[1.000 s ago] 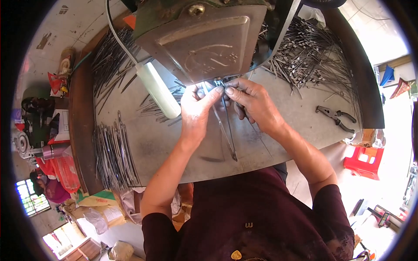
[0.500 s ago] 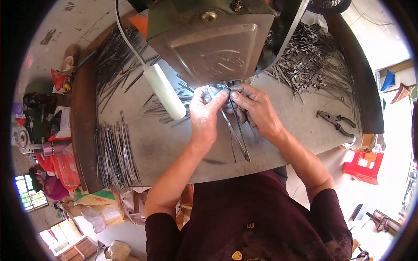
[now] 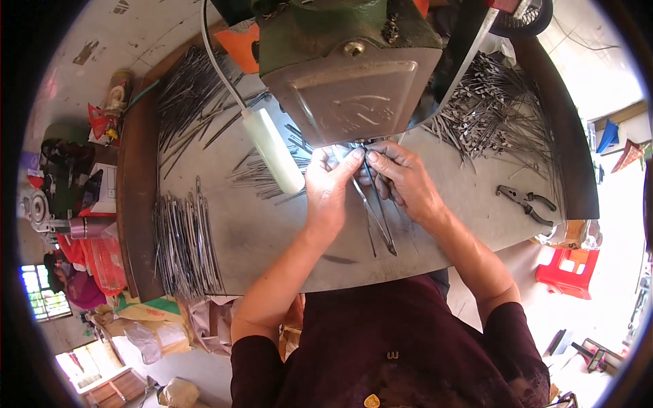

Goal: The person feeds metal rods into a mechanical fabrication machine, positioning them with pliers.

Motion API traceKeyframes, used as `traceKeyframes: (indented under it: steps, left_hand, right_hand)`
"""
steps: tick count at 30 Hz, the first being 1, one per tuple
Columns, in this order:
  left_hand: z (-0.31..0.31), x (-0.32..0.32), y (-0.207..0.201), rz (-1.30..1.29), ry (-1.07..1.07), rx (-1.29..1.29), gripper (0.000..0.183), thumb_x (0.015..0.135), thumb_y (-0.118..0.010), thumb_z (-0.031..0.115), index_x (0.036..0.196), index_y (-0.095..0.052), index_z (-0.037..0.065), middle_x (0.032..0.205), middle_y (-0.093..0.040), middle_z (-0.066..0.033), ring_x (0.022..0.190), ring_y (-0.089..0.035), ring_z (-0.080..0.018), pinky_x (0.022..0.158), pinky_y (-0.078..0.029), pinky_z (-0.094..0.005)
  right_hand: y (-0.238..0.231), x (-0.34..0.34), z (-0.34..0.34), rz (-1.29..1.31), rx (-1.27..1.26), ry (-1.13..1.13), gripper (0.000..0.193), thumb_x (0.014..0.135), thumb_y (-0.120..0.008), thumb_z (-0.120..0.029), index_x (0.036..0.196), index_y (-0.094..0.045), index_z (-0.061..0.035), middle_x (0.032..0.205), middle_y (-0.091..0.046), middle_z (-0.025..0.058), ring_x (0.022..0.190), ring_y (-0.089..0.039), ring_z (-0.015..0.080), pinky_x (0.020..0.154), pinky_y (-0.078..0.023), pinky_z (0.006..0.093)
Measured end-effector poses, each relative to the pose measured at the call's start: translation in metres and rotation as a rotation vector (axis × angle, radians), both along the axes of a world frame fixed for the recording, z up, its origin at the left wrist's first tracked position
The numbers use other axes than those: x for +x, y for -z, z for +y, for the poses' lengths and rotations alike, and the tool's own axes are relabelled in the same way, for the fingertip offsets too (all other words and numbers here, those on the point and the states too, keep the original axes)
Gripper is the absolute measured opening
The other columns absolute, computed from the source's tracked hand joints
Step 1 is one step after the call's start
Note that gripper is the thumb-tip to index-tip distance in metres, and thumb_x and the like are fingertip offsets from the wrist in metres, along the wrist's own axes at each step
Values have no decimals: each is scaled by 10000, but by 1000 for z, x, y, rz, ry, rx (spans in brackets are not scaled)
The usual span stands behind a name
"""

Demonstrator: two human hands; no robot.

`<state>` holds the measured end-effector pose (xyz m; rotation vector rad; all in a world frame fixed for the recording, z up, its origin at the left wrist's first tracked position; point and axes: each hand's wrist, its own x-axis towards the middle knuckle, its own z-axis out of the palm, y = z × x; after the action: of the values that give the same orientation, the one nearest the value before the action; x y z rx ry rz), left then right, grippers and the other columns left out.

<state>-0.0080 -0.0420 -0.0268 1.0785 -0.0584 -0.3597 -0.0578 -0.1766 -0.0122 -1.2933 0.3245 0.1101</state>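
Head camera: Beneath the lower front edge of a green-and-brown machine (image 3: 354, 102), two bare hands meet over a counter (image 3: 265, 234). The left hand (image 3: 326, 187) pinches long, thin metal pieces (image 3: 389, 243) between thumb and fingers; the right hand (image 3: 407, 178), fingers curled, grips close beside it. The pieces run from the fingertips back toward the wearer, converging at the near end. Exactly what touches the machine is hidden. Good work here probably calls for a firm, even pinch from both sides, wrists steady, the trailing length free to hang straight, and fingertips kept just shy of the machine's underside. The white lamp (image 3: 273, 151), beside the left hand, should be left unblocked so the upper ends stay lit.
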Motion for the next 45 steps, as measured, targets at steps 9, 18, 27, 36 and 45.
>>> traceKeyframes:
  steps: [9, 18, 27, 36, 45]
  left_hand:
    - [6, 20, -13, 46, 333, 136, 130, 892, -654, 95, 889, -564, 2, 731, -644, -102, 573, -608, -164, 539, -492, -271]
    - [43, 13, -20, -18, 37, 308, 244, 832, -698, 93, 1046, -593, 43, 898, -616, -30, 776, -590, -117, 666, -489, -258]
    - [191, 24, -41, -387, -139, 1086, 289, 819, -696, 99, 1081, -635, -7, 978, -675, -72, 852, -628, -161, 817, -492, -280]
    - [96, -16, 3, -1013, -45, 1347, 112, 788, -712, 90, 887, -678, 49, 823, -568, -107, 779, -567, -295, 692, -465, -383]
    - [91, -16, 12, -665, -78, 1059, 261, 924, -595, 95, 1160, -535, 0, 891, -571, -50, 755, -566, -149, 643, -478, -278]
  right_hand:
    - [-19, 15, -29, 111, -311, -179, 227, 933, -570, -266, 966, -665, -63, 668, -589, -18, 498, -494, 69, 412, -361, 227]
    - [-8, -6, 31, -149, -169, 182, 195, 963, -539, -231, 992, -629, -59, 692, -615, 45, 559, -587, 150, 506, -459, 292]
    - [17, -7, -75, -318, -1615, -42, 337, 777, -559, -38, 1091, -611, -151, 820, -611, 100, 652, -647, 321, 584, -513, 441]
    - [21, -18, -83, -510, -1716, -119, 237, 740, -552, 0, 959, -537, -89, 936, -505, 119, 784, -613, 326, 594, -505, 448]
    - [3, -34, -62, -371, -1414, 173, 158, 850, -591, -96, 1003, -625, -112, 831, -602, 91, 744, -632, 314, 625, -523, 414]
